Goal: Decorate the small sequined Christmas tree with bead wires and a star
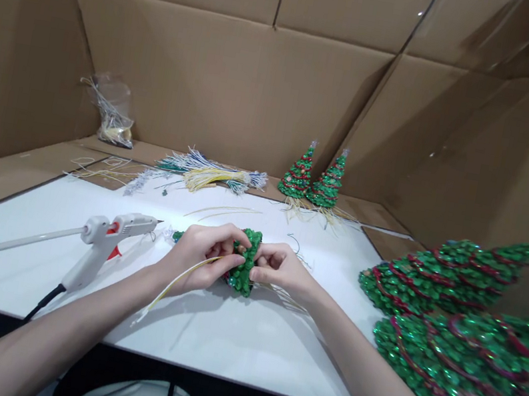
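Observation:
A small green Christmas tree (247,263) lies tipped on its side above the white table, its top pointing left and its base toward the right. My left hand (201,255) is closed around it, thumb and fingers at the lower tier. A pale yellow wire (180,276) sticks out from between those fingers and hangs down to the left. At the base, my right hand (283,269) is closed in a pinch; what lies between its fingertips is hidden. Thin pale wires (285,297) fan out from the base beneath my right hand.
Left of my hands stands a white glue gun (98,251) with a glue stick and black cord. Bundled wires (218,173) lie at the back, near two finished trees (298,173). Larger trees (445,357) lie at right. A plastic bag (114,112) sits back left; cardboard walls (223,83) surround the table.

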A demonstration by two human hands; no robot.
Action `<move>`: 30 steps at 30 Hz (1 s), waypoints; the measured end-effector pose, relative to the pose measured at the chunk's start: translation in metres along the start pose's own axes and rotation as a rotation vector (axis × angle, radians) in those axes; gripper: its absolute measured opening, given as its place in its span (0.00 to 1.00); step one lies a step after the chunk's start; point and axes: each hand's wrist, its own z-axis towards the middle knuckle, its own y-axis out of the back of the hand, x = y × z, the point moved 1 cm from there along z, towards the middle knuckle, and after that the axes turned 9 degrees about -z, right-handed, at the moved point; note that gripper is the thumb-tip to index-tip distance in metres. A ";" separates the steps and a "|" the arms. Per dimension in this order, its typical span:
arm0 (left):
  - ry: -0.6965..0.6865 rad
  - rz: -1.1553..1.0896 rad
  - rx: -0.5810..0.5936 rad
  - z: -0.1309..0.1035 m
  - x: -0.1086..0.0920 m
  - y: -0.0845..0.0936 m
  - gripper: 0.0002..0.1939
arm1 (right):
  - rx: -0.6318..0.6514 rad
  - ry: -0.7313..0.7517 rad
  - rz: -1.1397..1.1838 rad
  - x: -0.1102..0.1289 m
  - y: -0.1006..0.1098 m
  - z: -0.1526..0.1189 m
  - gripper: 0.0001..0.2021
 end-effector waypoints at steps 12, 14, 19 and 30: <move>-0.036 -0.095 -0.113 -0.001 -0.002 0.015 0.06 | 0.010 0.006 -0.007 -0.002 0.001 -0.001 0.19; -0.009 -0.090 -0.119 -0.001 -0.002 0.014 0.06 | 0.006 0.010 -0.004 -0.001 0.001 -0.001 0.20; -0.011 -0.092 -0.134 -0.001 -0.003 0.014 0.05 | 0.017 0.022 -0.012 -0.001 0.001 -0.001 0.20; 0.002 -0.118 -0.150 0.001 -0.006 0.012 0.04 | 0.018 0.016 -0.016 -0.002 0.002 0.000 0.21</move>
